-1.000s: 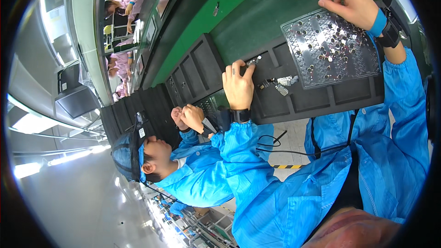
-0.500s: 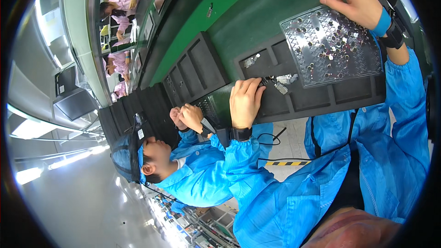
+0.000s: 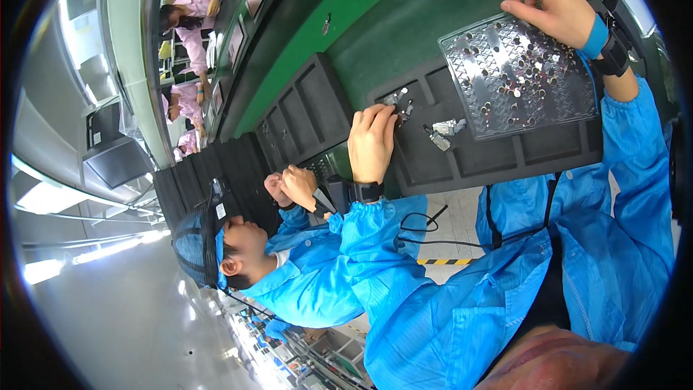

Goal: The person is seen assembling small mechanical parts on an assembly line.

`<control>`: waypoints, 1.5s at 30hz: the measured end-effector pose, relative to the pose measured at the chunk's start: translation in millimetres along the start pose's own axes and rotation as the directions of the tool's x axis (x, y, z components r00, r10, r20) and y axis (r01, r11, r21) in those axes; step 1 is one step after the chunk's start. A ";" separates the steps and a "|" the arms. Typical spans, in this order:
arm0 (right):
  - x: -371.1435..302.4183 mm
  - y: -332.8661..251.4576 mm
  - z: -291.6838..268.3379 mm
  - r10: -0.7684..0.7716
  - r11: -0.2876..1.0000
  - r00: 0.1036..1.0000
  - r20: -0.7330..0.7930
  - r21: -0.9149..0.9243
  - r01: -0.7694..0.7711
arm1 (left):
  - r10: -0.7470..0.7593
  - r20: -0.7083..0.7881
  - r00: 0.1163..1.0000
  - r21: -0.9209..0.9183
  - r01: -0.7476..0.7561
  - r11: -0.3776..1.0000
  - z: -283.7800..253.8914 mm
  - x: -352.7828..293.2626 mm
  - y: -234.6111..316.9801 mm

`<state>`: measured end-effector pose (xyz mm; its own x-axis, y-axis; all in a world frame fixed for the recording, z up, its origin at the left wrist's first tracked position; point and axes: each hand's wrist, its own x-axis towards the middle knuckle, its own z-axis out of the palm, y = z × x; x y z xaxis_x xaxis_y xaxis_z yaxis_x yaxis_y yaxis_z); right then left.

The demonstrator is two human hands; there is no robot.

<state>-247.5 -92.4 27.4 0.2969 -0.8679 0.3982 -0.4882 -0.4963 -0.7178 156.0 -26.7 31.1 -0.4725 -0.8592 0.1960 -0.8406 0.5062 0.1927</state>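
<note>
My left hand point(image 3: 371, 143) is over the near-left part of a black compartment tray point(image 3: 426, 162). Its fingers are bent together at a small dark metal part point(image 3: 400, 120), partly hidden by the fingertips. Just beyond them lie small silvery metal parts point(image 3: 396, 96); a second cluster of metal pieces point(image 3: 445, 132) is to the right in the tray. My right hand point(image 3: 546, 9) is at the far edge of a clear plastic tray point(image 3: 469, 72), its fingers loosely curled and thumb apart. Many small round metal pieces point(image 3: 530, 65) lie scattered in the clear tray, which rests on the black one.
Another black compartment tray point(image 3: 310, 105) lies to the left on the green bench point(image 3: 390, 11). A small metal piece point(image 3: 326, 24) is farther back. A co-worker in blue point(image 3: 303, 267) sits close on my left, hands point(image 3: 292, 186) together. People in pink point(image 3: 198, 0) work beyond the bench.
My left hand has moved a little left and away from me, from beside the metal cluster toward the other small parts. My right hand stays by the clear tray.
</note>
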 end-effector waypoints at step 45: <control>-1.1 -1.2 -1.4 0.047 0.998 0.999 0.009 -0.035 -0.047 | 0.122 -0.048 0.991 0.155 -0.113 0.981 17.9 -12.6 4.5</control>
<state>-248.4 -90.9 28.6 0.2804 -0.8903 0.3588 -0.5303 -0.4552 -0.7152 153.4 -14.9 12.3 -0.5581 -0.7868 0.2636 -0.8126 0.5825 0.0181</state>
